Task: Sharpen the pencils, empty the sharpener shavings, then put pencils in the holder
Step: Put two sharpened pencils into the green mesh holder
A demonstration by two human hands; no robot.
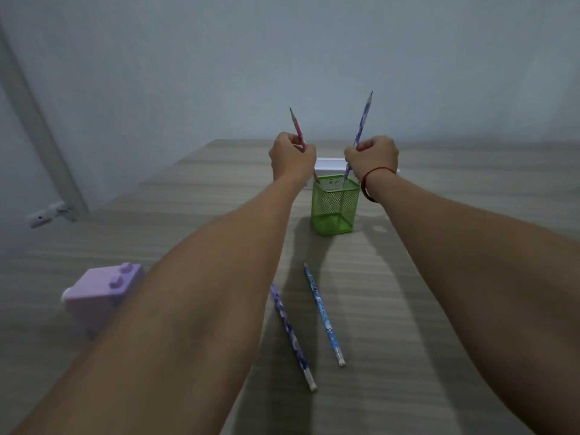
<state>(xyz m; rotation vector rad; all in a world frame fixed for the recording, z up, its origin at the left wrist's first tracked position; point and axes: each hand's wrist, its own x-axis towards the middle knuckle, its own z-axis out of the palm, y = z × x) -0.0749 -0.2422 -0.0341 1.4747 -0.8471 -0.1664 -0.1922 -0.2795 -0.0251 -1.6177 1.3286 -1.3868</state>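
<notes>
**K:** Forearms fill the near part of the view, both stretched out toward the green mesh holder (335,205). What's lying on the table (439,277)?

**M:** Two pencils flat on the wood, on the near side of the holder, side by side but apart. Purple patterned pencil (292,335) sits left of the blue pencil (324,313). Points face the holder, white eraser ends face the camera.

**K:** Hands?

**M:** Left hand (292,157) clenched in a fist around a pink pencil (296,127), point up, tilted left. Lower end shows below the fist, at the holder's left rim. Can't tell if it's inside yet.

**K:** Right?

**M:** Right hand (372,157) fisted on a blue-purple pencil (362,120), point up, leaning right. Its lower end reaches down at the holder's right rim, seems to dip into the opening. Red string bracelet (365,186) on that wrist.

**K:** Holder position?

**M:** Upright, directly below and between the two fists. Contents too small to make out through the mesh.

**K:** Sharpener?

**M:** Lilac sharpener (100,293), blocky, two round knobs on top. Well left of the holder and nearer the camera, partly hidden by the left forearm.

**K:** Anything behind the holder?

**M:** White box-like thing (329,164), mostly hidden by the hands. Can't identify it.
</notes>
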